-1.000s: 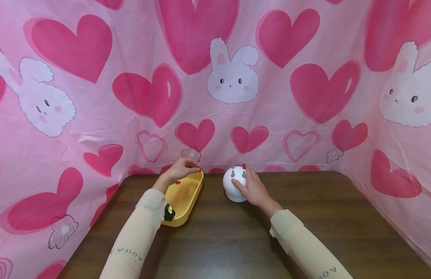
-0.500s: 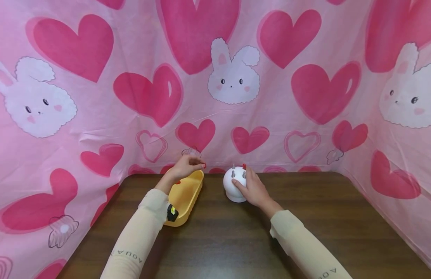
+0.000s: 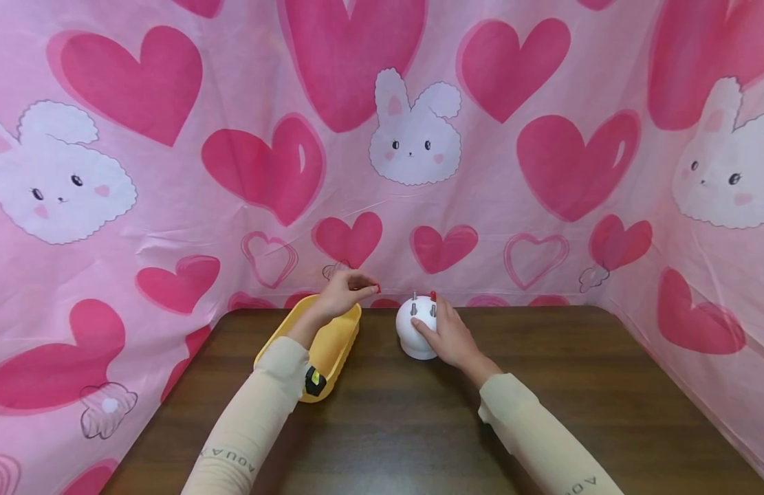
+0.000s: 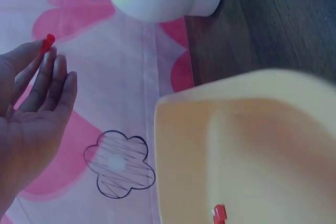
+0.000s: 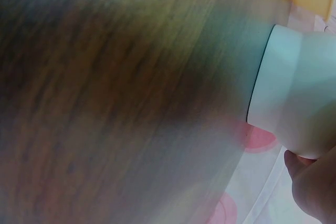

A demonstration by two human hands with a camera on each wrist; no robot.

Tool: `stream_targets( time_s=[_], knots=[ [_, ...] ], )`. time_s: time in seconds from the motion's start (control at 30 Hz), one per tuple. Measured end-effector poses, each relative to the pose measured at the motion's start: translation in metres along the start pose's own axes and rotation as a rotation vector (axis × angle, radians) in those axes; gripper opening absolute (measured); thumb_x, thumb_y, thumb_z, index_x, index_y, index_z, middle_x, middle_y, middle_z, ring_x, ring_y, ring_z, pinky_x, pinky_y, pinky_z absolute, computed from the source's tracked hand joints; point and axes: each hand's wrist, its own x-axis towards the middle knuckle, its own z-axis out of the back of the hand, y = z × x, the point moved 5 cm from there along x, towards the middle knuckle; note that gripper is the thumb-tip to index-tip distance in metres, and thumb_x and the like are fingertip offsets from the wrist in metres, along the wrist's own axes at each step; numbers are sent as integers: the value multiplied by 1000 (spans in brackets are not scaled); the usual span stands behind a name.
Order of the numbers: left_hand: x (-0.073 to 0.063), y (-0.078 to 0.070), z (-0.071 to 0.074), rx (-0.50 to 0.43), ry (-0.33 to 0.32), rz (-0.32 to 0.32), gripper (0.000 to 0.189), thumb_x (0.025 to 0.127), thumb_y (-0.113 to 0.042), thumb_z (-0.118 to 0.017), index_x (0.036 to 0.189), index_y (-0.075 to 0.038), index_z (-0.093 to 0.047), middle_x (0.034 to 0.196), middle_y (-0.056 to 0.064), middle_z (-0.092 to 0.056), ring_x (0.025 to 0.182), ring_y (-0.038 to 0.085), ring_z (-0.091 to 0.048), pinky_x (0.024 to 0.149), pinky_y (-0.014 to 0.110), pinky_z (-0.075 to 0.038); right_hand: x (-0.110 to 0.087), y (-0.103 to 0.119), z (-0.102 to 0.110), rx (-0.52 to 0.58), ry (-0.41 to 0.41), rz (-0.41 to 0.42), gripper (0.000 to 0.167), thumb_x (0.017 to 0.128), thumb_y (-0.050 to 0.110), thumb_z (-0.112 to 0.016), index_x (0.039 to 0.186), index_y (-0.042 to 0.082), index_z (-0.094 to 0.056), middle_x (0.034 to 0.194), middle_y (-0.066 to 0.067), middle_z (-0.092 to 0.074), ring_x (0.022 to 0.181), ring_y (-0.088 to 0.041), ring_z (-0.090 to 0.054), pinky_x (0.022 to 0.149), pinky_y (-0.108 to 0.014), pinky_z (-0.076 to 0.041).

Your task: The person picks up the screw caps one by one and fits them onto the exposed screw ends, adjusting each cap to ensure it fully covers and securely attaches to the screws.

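Between thumb and fingertips, my left hand [image 3: 341, 294] pinches a small red piece [image 4: 48, 43], raised past the far end of the yellow tray [image 3: 351, 344]. To its right a white ball-shaped body [image 3: 414, 338] on a collar-like base stands on the table, with several grey metal pegs [image 3: 414, 309] sticking out of its upper part. One red piece [image 3: 433, 295] is at the top of this body, by the fingers. My right hand [image 3: 452, 337] grips the body from the right, thumb across its front. The right wrist view catches the white base [image 5: 275, 77] and part of that hand.
Inside the tray, the left wrist view shows another red piece [image 4: 219, 213]. A black wrist camera [image 3: 315, 380] hangs from the left sleeve over the tray. Behind the brown wooden table [image 3: 406, 433] rises a pink curtain [image 3: 481, 179] with hearts and rabbits.
My left hand has moved right and slightly up, carrying the red piece from over the tray's far end toward the white body. The right hand and the body have stayed put.
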Motion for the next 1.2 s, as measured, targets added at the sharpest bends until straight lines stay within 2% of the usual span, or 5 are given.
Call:
stream_targets(
  time_s=[0.07, 0.4, 0.7, 0.97, 1.2],
  knots=[
    [0, -1, -2, -9, 1, -12, 23, 96, -16, -72, 115, -3, -74, 108, 11, -74, 109, 39, -68, 93, 41, -56, -1, 1, 0, 5, 1, -5, 94, 94, 58, -64, 159, 6, -19, 148, -17, -42, 132, -35, -47, 108, -56, -45],
    [-1, -7, -10, 18, -23, -40, 20, 97, -17, -72, 114, -7, -75, 108, 7, -74, 104, 31, -70, 88, 35, -58, -4, 2, 1, 13, 10, -20, 97, 94, 60, -64, 160, 7, -16, 152, -17, -38, 136, -36, -44, 109, -58, -44],
    [-3, -16, -19, 24, -27, -57, 18, 97, -18, -72, 113, -10, -75, 106, 4, -74, 97, 21, -69, 85, 38, -60, -5, 3, 0, 8, 3, -17, 96, 94, 59, -64, 160, 7, -17, 151, -17, -40, 134, -36, -46, 108, -58, -44],
    [-1, -25, -31, 29, -23, -95, 18, 97, -14, -71, 112, -3, -74, 105, 8, -74, 96, 23, -70, 85, 34, -59, -8, 4, 0, 5, -2, -14, 96, 94, 60, -63, 159, 6, -18, 150, -17, -41, 132, -36, -48, 107, -58, -45],
    [-1, -29, -39, 32, -15, -104, 18, 97, -15, -72, 112, -6, -75, 105, 6, -74, 97, 24, -70, 84, 33, -60, -11, 7, 1, 9, -5, -19, 94, 95, 57, -64, 159, 6, -18, 149, -17, -41, 131, -36, -48, 107, -58, -46]
  ],
)
